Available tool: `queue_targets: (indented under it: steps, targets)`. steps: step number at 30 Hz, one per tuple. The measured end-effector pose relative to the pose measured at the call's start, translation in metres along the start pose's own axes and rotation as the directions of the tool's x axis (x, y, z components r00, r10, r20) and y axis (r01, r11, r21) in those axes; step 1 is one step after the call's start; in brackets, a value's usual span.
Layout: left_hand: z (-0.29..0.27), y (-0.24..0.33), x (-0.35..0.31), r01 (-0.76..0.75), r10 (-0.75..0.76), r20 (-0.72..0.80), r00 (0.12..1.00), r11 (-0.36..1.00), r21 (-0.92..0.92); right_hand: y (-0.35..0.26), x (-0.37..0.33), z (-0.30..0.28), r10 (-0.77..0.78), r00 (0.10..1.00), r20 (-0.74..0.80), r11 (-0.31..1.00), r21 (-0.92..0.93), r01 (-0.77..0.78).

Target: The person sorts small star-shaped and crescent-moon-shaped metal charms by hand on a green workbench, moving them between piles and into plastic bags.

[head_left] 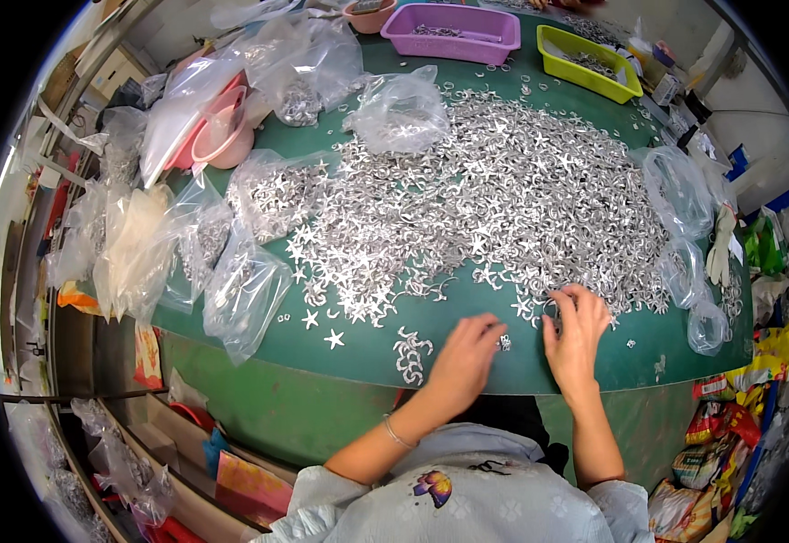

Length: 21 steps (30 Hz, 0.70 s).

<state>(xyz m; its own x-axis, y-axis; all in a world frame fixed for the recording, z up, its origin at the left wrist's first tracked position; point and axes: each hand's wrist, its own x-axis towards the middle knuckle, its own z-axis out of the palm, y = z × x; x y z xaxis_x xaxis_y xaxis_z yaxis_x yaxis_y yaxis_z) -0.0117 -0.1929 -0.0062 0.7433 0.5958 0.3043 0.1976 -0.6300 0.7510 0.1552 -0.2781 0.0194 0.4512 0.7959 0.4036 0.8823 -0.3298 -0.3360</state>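
A broad heap of small silver metal pieces (539,190), starfish-shaped and curved ones among them, lies on the green tabletop (593,362). At its near edge my right hand (578,328) is bent, thumb and forefinger around a small curved silver piece (550,309). My left hand (468,353) hovers low over the table to the left, fingers bent and smeared by motion; what is in them, if anything, does not show. Beside its fingertips lie a few tiny silver pieces (504,343). A small group of curved pieces (410,355) rests left of that hand, near a lone starfish piece (334,339).
Clear plastic bags, some with silver pieces (245,294), crowd the left side. A purple basin (399,34) and a yellow-green basin (553,68) stand at the back. Another clear bag (397,113) sits on the heap. Empty-looking bags (679,195) and a glove (720,244) lie right.
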Motion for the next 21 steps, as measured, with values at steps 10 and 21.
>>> queue_targets:
  steps: [10, 21]
  targets:
    - [-0.063, -0.04, 0.025, 0.063, -0.076, 0.009, 0.997, 0.886, 0.46, -0.031, 0.049, 0.057, -0.312, 0.94, 0.134, 0.947, 0.117, 0.298]
    - [-0.043, -0.038, 0.027, 0.026, -0.038, 0.014, 0.999, 0.872, 0.488, -0.034, 0.044, 0.051, -0.328, 0.935, 0.133, 0.923, 0.254, 0.288]
